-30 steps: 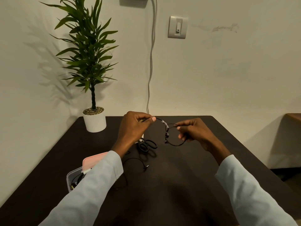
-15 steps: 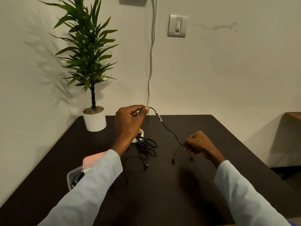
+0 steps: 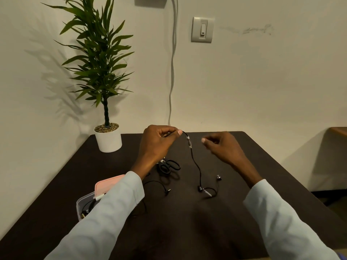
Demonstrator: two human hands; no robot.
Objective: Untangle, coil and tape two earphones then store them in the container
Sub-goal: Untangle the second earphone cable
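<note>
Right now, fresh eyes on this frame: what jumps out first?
The left hand pinches a black earphone cable that hangs to the dark table; the right hand is beside it, blurred. A tall potted plant stands at the table's far-left corner, black scissors mid-table.
</note>
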